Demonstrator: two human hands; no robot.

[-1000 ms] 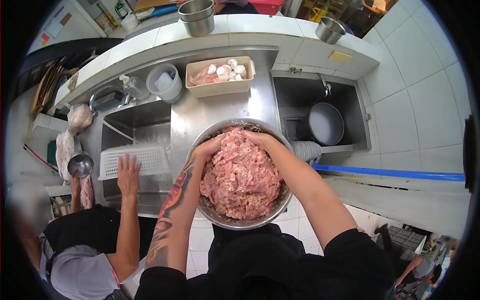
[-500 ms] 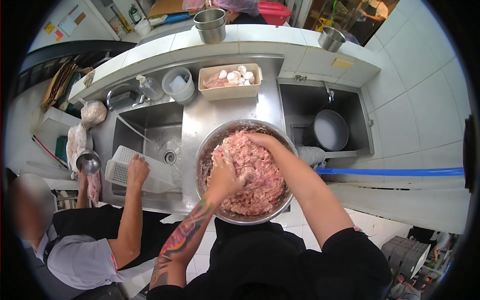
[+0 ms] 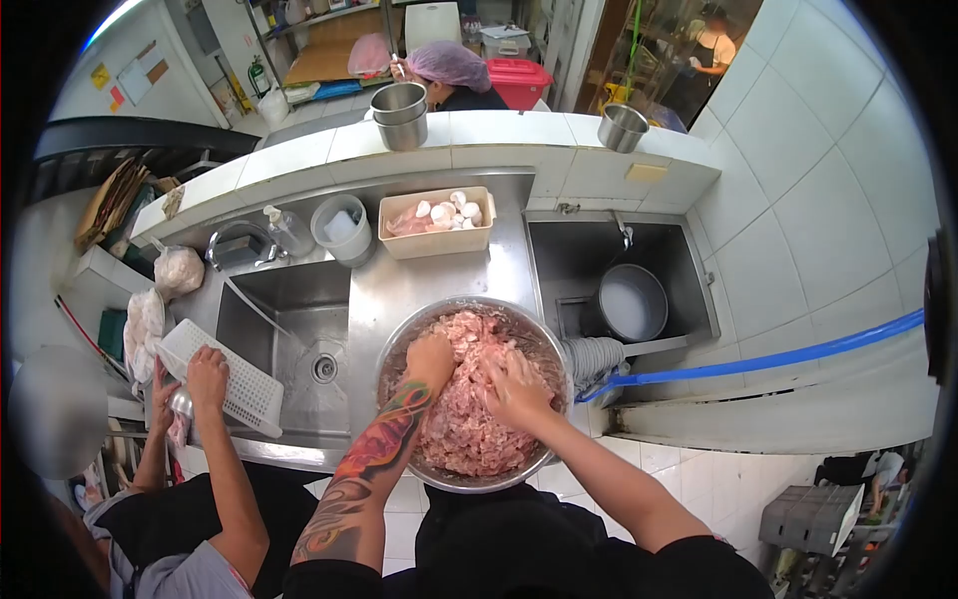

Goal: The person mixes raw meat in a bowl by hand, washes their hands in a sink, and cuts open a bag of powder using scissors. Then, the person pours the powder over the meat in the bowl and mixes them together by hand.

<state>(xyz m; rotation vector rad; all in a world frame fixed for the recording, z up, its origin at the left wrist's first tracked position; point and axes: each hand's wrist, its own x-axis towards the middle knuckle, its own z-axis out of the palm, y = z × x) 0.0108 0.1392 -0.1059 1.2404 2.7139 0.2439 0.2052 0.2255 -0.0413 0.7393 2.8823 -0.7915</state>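
Observation:
A large steel bowl [image 3: 385,431] full of pink ground meat [image 3: 477,439] stands at the counter's front edge. Inside it, at the upper left, my left hand [image 3: 429,361] is closed and pressed into the meat, with its fingertips buried. My right hand [image 3: 519,391] lies on the right side of the mound, fingers stretched out and partly sunk in the meat. Bits of meat cling to that hand.
Behind the bowl sits a beige tub [image 3: 436,243] with eggshells and pale meat. A co-worker at left holds a white perforated basket [image 3: 249,394] beside the sink [image 3: 282,332]. At right are a pot [image 3: 633,302] in another sink and a blue hose [image 3: 758,365].
My left hand has gone from spread to closed in the meat. My right hand has drawn back from the bowl's far rim. The co-worker's basket has moved left, and the camera view has shifted.

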